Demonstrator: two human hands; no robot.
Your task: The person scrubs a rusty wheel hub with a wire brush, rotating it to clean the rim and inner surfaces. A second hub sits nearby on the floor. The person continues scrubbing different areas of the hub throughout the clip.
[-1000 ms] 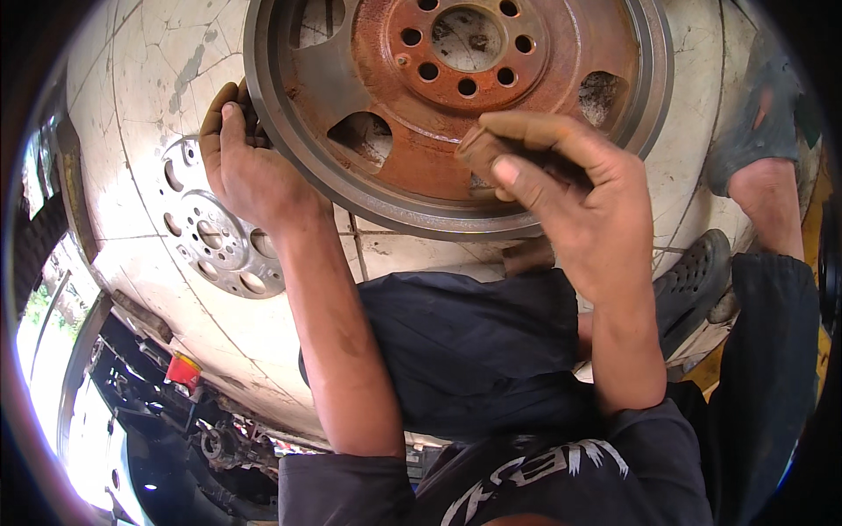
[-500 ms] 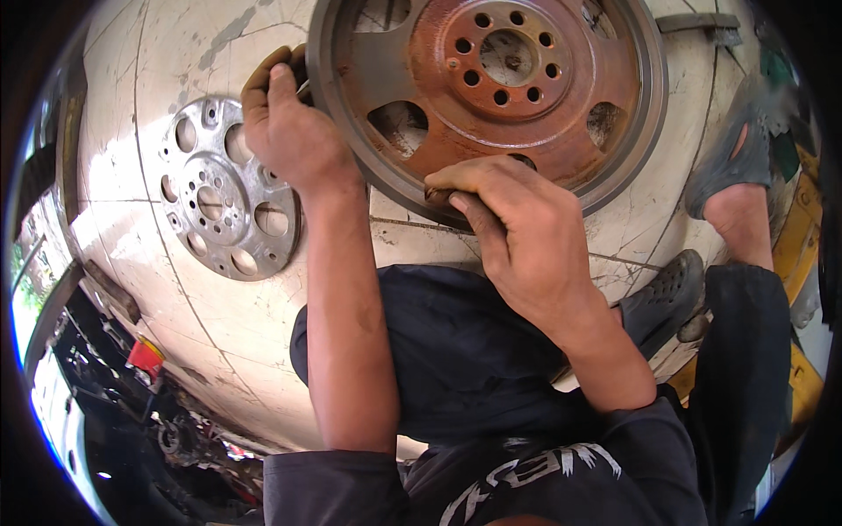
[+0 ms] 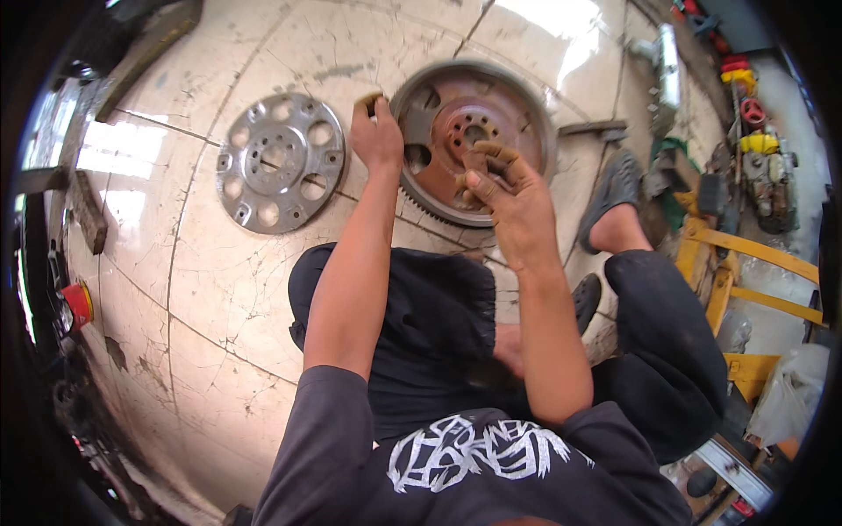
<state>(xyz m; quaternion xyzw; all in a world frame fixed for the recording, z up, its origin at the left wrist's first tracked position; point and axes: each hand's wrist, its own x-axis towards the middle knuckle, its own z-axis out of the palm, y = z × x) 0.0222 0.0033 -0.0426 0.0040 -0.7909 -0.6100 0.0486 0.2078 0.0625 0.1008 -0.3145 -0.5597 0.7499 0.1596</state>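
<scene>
A rust-brown flywheel [image 3: 443, 180] with a grey toothed rim lies on the tiled floor in front of me. At its left edge is my left hand [image 3: 378, 138], fingers curled closed; what they hold, if anything, is hidden. Over the flywheel's lower right part, my right hand [image 3: 513, 197] has its thumb and fingers bent together around a small brownish piece I cannot make out. To the left of my left hand, a silver flexplate [image 3: 248, 188], a round metal disc with several holes, lies flat and untouched.
A dark brush [image 3: 594, 129] lies right of the flywheel, near my shoe [image 3: 614, 197]. Yellow metal bars [image 3: 754, 250] stand at the right. A red and yellow can [image 3: 77, 306] sits at the far left, below a wooden block [image 3: 89, 210].
The view has shifted and takes in more floor. My right hand has lifted from the flywheel's near rim to over its face. My left hand stays by the left edge.
</scene>
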